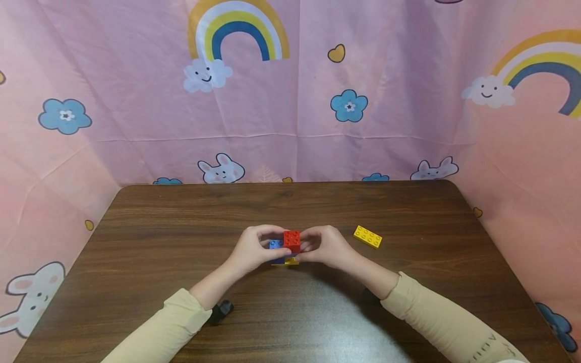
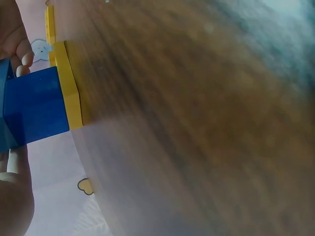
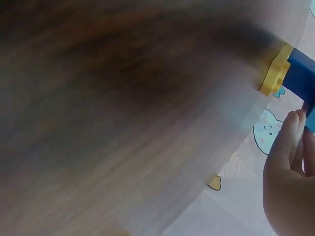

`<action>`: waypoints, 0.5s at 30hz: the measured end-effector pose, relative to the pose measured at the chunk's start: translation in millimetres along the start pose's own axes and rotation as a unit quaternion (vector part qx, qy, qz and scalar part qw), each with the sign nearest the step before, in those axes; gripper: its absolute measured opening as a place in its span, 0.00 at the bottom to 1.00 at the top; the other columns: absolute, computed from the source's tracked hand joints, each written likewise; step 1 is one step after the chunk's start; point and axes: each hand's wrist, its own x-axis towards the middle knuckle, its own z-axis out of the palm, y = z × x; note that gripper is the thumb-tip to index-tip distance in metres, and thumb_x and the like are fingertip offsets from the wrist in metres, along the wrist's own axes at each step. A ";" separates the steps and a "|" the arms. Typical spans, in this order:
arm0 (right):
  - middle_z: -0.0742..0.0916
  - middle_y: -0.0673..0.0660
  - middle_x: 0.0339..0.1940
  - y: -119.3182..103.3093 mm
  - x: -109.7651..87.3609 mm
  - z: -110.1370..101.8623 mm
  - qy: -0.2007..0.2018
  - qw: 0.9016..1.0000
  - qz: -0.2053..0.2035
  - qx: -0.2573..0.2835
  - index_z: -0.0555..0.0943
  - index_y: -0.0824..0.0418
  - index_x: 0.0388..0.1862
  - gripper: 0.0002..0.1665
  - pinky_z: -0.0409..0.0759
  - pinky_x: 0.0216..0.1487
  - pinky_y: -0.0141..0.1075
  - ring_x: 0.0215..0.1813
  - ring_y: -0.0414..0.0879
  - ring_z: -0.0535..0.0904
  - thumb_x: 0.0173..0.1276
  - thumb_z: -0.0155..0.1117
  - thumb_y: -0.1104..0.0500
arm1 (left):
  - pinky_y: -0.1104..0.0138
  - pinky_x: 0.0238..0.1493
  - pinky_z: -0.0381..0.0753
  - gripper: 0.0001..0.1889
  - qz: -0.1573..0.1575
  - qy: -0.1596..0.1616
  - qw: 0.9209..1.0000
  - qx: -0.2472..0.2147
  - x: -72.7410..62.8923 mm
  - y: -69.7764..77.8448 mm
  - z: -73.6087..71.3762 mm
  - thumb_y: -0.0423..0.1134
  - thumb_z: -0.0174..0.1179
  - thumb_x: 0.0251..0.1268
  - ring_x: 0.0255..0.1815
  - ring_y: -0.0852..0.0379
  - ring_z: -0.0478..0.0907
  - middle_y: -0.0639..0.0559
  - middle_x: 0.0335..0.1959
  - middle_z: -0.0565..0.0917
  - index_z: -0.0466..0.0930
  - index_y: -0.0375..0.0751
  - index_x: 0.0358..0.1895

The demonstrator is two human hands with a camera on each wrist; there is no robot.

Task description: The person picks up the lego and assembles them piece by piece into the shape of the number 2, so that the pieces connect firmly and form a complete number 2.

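Between both hands a small stack of toy building bricks stands on the table. It has a yellow plate (image 2: 71,93) at the bottom, a dark blue brick (image 2: 37,105) on that, a lighter blue brick (image 1: 275,244) higher up and a red brick (image 1: 292,241) on top. My left hand (image 1: 258,248) grips the stack from the left, thumb in front and fingers behind. From the right, my right hand (image 1: 328,247) holds the upper bricks with thumb and curled fingers; its fingertips are partly hidden in the head view. In the right wrist view, its fingers touch the lighter blue brick (image 3: 310,118).
A loose yellow brick (image 1: 367,236) lies on the brown wooden table (image 1: 181,217), right of the right hand. A black object (image 1: 222,311) shows beside the left forearm. Printed pink cloth (image 1: 290,101) hangs behind and along both sides of the table.
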 end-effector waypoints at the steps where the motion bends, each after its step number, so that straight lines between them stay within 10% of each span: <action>1: 0.94 0.65 0.44 0.0 -0.7 -1.0 0.001 1.000 0.001 0.004 0.87 0.72 0.54 0.25 0.92 0.46 0.33 0.43 0.49 0.93 0.59 0.84 0.65 | 0.46 0.67 0.85 0.19 -0.002 0.001 1.000 0.001 0.2 -0.4 0.2 0.30 0.78 0.60 0.60 0.41 0.85 0.37 0.56 0.89 0.88 0.32 0.55; 15: 0.93 0.64 0.48 1.7 -8.6 -18.7 0.027 1.000 0.006 0.014 0.88 0.68 0.56 0.23 0.92 0.51 0.38 0.45 0.49 0.92 0.63 0.82 0.64 | 0.41 0.68 0.82 0.20 -0.014 -0.001 1.000 0.015 0.4 -2.8 -1.0 0.31 0.78 0.60 0.61 0.40 0.84 0.35 0.57 0.89 0.87 0.31 0.56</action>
